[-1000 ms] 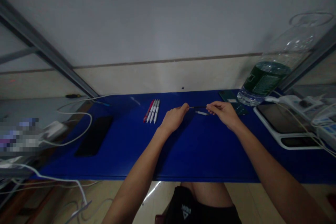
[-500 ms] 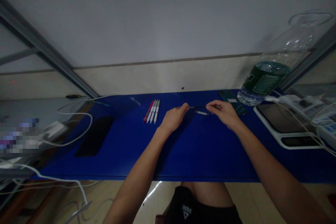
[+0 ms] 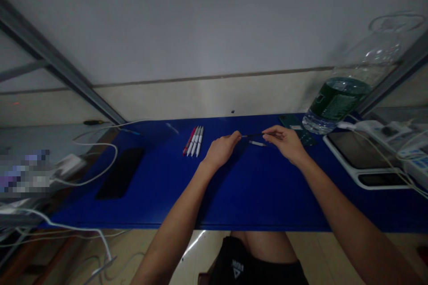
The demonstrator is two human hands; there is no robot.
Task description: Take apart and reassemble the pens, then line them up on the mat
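Observation:
A thin dark pen refill (image 3: 253, 135) stretches level between my two hands, just above the blue tabletop. My left hand (image 3: 221, 150) pinches its pale left end, the fingers mostly hidden behind the thumb. At the other end, the fingertips of my right hand (image 3: 283, 142) are closed on the dark part. Below the refill lies a short white pen barrel piece (image 3: 257, 143). Left of my hands are a red pen (image 3: 189, 141) and several white pens (image 3: 197, 141), side by side in a row.
A black phone (image 3: 120, 173) lies on the left of the blue table (image 3: 160, 200). Toward the right are a green phone-like slab (image 3: 302, 136), a large water bottle (image 3: 337, 98), a white scale (image 3: 364, 160) and a power strip with cables (image 3: 384, 131). A wall stands behind.
My right fingers have shifted very slightly on the refill. Otherwise both hands and the things on the table stay in place.

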